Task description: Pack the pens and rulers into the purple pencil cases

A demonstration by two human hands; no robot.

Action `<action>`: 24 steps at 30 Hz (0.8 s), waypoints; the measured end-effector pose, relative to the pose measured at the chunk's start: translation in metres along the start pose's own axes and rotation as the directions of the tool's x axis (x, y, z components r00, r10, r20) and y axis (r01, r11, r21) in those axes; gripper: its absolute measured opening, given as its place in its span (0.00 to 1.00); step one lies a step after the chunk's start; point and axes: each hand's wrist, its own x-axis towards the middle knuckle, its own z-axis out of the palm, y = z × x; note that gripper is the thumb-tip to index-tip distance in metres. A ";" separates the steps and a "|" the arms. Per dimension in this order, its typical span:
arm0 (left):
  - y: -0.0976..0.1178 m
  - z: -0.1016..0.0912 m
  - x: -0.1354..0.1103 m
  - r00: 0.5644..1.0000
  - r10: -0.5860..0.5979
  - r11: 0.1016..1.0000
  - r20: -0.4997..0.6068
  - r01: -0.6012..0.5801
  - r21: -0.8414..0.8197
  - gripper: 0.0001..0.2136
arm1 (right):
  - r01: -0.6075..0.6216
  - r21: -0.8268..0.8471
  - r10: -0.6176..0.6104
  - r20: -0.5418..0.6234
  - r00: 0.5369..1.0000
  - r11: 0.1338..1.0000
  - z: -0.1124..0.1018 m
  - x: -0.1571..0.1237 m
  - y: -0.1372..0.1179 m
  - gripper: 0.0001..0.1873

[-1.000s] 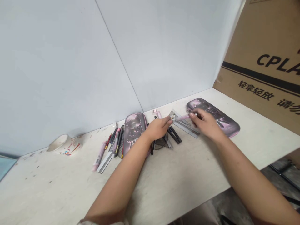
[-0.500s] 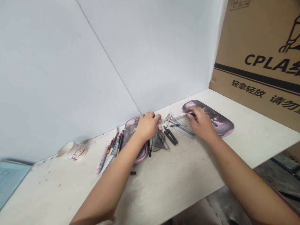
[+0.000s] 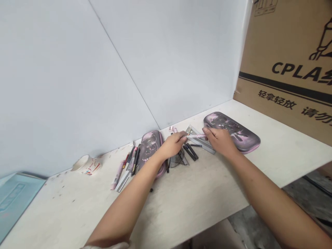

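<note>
A slim white and pink pen point(image 3: 195, 136) spans the gap between my hands. My left hand point(image 3: 173, 144) pinches its left end, and my right hand point(image 3: 221, 141) grips the other end. Under and around the pen lie a clear ruler and set square point(image 3: 204, 144), with black pens point(image 3: 191, 152) just in front. A dark protractor point(image 3: 177, 158) shows below my left hand. One dark pink-and-grey pencil case point(image 3: 150, 145) is partly covered by my left forearm. A similar pencil case point(image 3: 240, 135) lies beyond my right hand.
Several pens and markers point(image 3: 133, 159) lie left of the nearer case, beside another ruler point(image 3: 122, 183). A paper cup point(image 3: 88, 165) rests on its side near the wall. A blue folder-like item point(image 3: 19, 193) is at far left, a large cardboard box point(image 3: 285, 79) at right.
My left hand has moved right and taken hold of the pen's left end. My right hand has come slightly down from the far case, and the pen now lies level between both hands.
</note>
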 end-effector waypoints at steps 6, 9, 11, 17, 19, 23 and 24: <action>-0.005 -0.002 0.004 0.996 0.021 0.998 -0.084 -0.017 0.058 0.09 | -0.003 0.249 -0.027 0.117 0.993 0.969 0.000 0.000 0.000 0.15; -0.007 0.000 0.003 0.994 0.049 0.993 -0.094 -0.038 0.114 0.09 | -0.016 0.154 0.005 0.070 0.998 0.988 0.001 0.000 0.001 0.17; -0.007 -0.001 0.001 0.993 0.054 0.988 -0.103 -0.038 0.150 0.10 | -0.020 0.203 0.005 0.078 0.997 0.979 0.002 0.000 0.002 0.18; 0.001 -0.006 0.003 0.989 0.085 0.904 -0.123 -0.025 0.428 0.16 | 0.001 0.118 -0.011 0.084 0.996 0.993 -0.001 -0.001 -0.001 0.16; 0.008 -0.009 0.009 0.980 0.146 0.838 -0.132 -0.052 0.543 0.18 | 0.018 -0.037 -0.018 0.004 1.000 0.999 -0.002 -0.003 -0.004 0.18; 0.017 -0.009 0.030 0.965 0.259 0.756 -0.035 -0.180 0.629 0.19 | 0.043 -0.274 -0.033 0.041 0.999 0.961 0.000 -0.005 -0.008 0.18; 0.017 -0.008 0.035 0.962 0.274 0.755 -0.007 -0.210 0.621 0.19 | 0.047 -0.309 -0.026 0.072 0.997 0.950 0.002 -0.005 -0.008 0.18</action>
